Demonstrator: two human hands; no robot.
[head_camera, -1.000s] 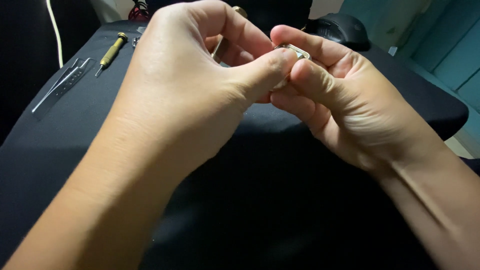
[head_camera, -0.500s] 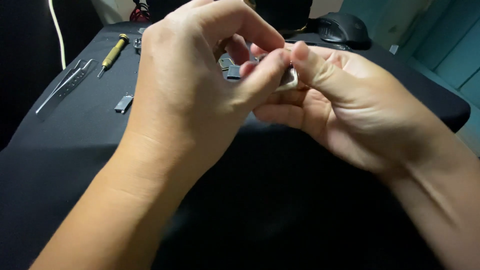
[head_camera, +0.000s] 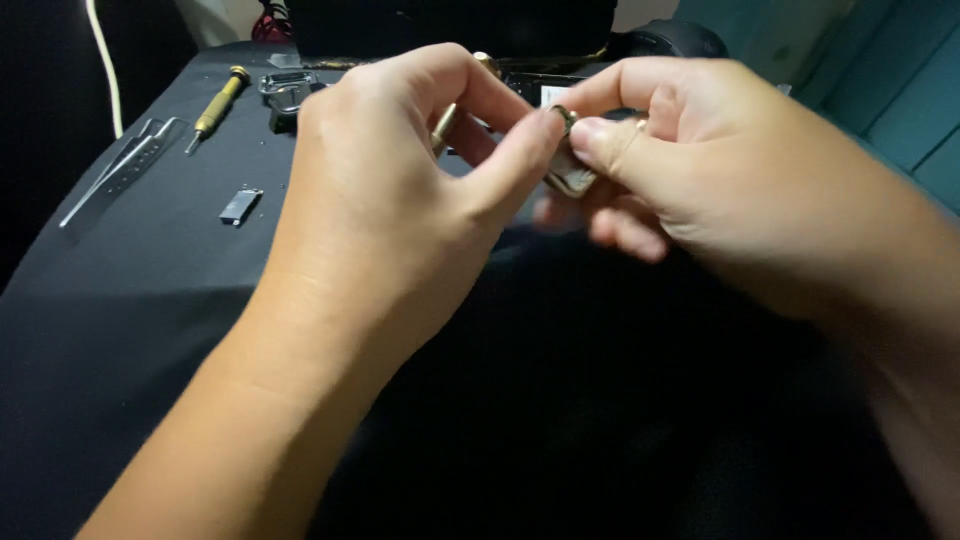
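Our two hands meet above the dark-covered bench (head_camera: 150, 290), pinching a small silvery metal part (head_camera: 572, 178) between them. The left hand (head_camera: 400, 200) presses its thumb tip against the part's near edge, its fingers curled around a slim brass-coloured tool (head_camera: 452, 112) whose shaft shows between them. The right hand (head_camera: 700, 160) clamps the part between thumb and forefinger, its other fingers tucked under. The part is held in the air, well clear of the cloth, and most of it is hidden by our fingertips, so we cannot tell what kind of piece it is.

Behind the left hand, on the bench, lie a yellow-handled screwdriver (head_camera: 220, 96), a pair of tweezers (head_camera: 120, 170), a small flat grey piece (head_camera: 240, 205) and a metal bracket-like item (head_camera: 285, 92); a dark rounded object (head_camera: 675, 38) sits at the far edge.

We judge this to be a fine fitting or prying step on the small part, in mid-grip. Any further move, we think, calls for a steady right-hand pinch and slight, careful pressure from the left thumb, since so small a piece could easily slip and drop onto the dark cloth.
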